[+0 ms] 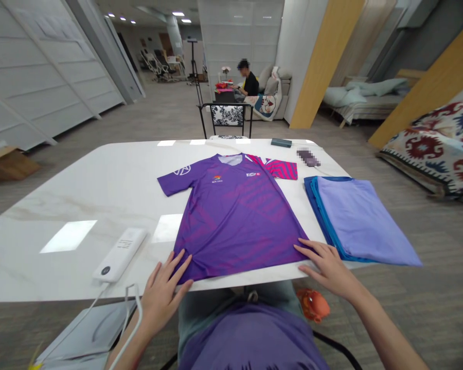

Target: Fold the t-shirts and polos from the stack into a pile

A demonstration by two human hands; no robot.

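Observation:
A purple T-shirt point(235, 216) with one pink-striped sleeve lies spread flat on the white marbled table point(119, 185), its collar pointing away from me. My left hand point(165, 285) rests with spread fingers on the shirt's lower left corner. On the lower right corner, the fingertips of my right hand point(327, 264) touch the hem, fingers outstretched. Neither hand grips the cloth. To the right of the shirt lies a stack of folded garments point(355, 216), lavender on top with blue ones beneath.
A white power bank point(121, 254) with a cable lies at left. A dark green case point(281, 142) and a blurred object point(307, 157) sit at the far right. Beyond the table stand a chair point(227, 115) and a seated person point(249, 82). An orange item point(313, 304) is below the edge.

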